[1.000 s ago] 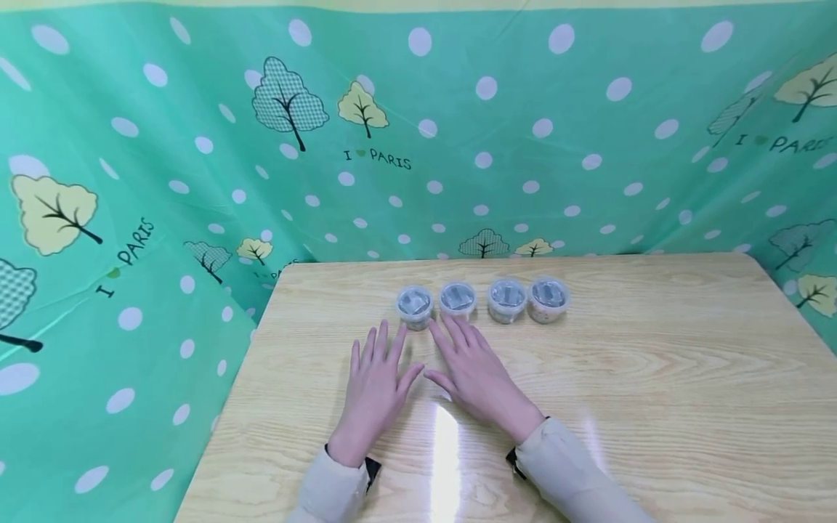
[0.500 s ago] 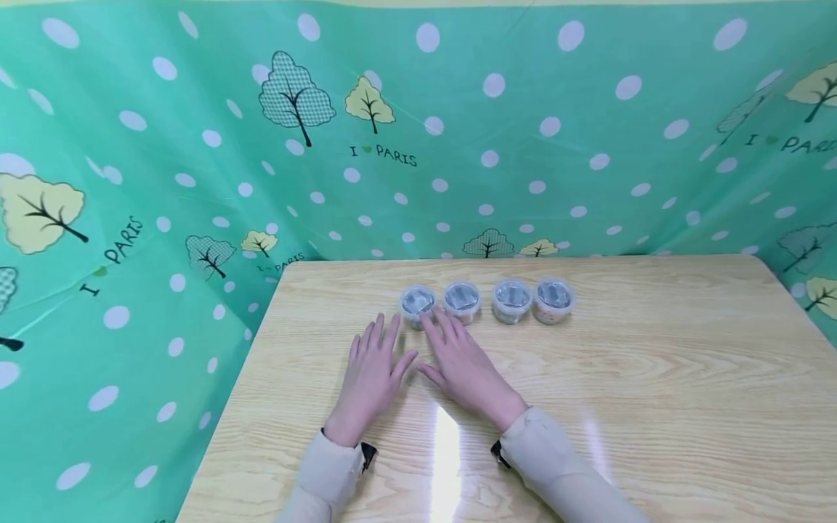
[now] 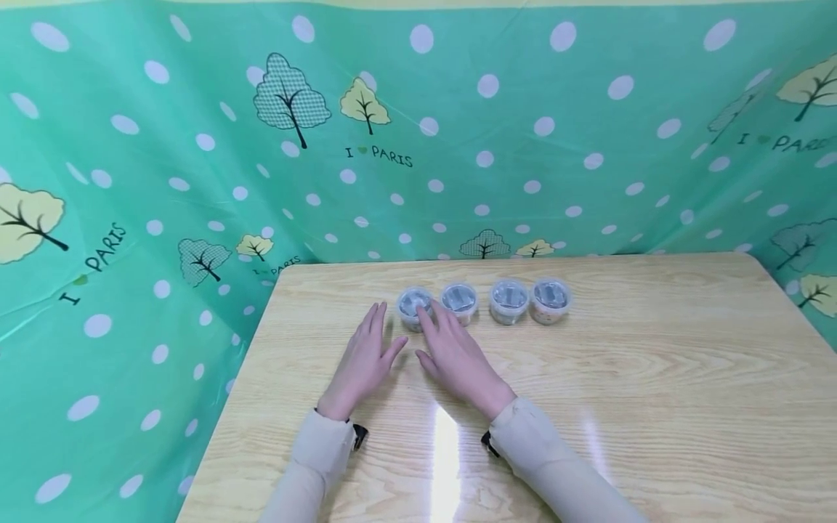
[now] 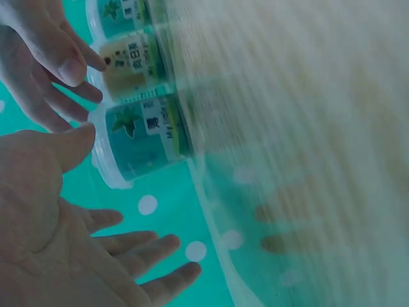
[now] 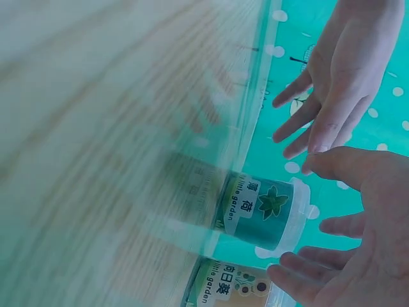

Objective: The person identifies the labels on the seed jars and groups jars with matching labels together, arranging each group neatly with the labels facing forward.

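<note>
Several small lidded plastic cups stand in a row near the back of the table. My left hand (image 3: 358,367), fingers straight, is left of the leftmost cup (image 3: 410,301). My right hand (image 3: 458,361) reaches forward, its fingertips over the right side of that cup's lid and near the second cup (image 3: 463,299); whether they touch is unclear. The leftmost cup has a teal label with a green leaf, seen in the left wrist view as a teal cup (image 4: 144,137). Beside it is a tan-labelled cup (image 4: 131,70). Neither hand holds anything.
Two more cups, the third cup (image 3: 508,302) and the fourth cup (image 3: 551,302), stand close together to the right. The glossy wooden table (image 3: 654,392) meets a green dotted cloth (image 3: 562,174) behind and at the left.
The left hand has moved forward and left, beside the leftmost cup. My right hand has shifted left, from before the second cup to the leftmost one. The cups stand as before.
</note>
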{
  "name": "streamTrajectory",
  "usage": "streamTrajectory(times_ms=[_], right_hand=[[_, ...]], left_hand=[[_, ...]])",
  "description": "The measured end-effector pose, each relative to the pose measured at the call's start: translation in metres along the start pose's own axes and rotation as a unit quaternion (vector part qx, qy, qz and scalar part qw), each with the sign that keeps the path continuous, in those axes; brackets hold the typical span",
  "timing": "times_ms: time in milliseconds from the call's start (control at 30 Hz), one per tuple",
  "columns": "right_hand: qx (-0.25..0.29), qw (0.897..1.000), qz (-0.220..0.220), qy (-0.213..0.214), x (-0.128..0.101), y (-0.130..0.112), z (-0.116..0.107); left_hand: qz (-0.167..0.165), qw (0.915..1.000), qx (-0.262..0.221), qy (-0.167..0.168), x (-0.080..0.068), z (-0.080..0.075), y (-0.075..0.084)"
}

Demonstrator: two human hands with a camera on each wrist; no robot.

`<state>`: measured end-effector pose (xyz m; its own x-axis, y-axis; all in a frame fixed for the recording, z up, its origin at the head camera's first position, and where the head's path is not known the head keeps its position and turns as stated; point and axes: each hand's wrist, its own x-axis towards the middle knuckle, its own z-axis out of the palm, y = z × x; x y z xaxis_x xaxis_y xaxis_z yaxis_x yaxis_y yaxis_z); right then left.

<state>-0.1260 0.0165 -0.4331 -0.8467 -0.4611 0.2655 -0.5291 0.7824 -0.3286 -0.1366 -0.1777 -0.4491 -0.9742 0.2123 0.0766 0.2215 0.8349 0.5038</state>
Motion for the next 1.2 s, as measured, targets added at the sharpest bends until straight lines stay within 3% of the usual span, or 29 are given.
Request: streamTrajectory(times_ms=[467, 667, 900, 1200], right_hand=[[0.01, 1.0, 0.021, -0.018, 0.014, 0.0, 0.001], [0.01, 0.999, 0.026, -0.028, 0.019, 0.0, 0.004], [0.016, 0.999, 0.028, -0.024, 0.021, -0.001, 0.004], [0.023, 0.999, 0.025, 0.007, 0.024, -0.001, 0.007]], left_hand=[[0.008, 0.9967, -0.071, -0.039, 0.022, -0.005, -0.01], [0.018, 0.9871, -0.149, -0.058, 0.023, -0.004, -0.006], [0.023, 0.9765, -0.211, -0.037, 0.021, -0.001, -0.001], [0.012, 0.9729, -0.231, -0.012, 0.022, 0.003, 0.0]])
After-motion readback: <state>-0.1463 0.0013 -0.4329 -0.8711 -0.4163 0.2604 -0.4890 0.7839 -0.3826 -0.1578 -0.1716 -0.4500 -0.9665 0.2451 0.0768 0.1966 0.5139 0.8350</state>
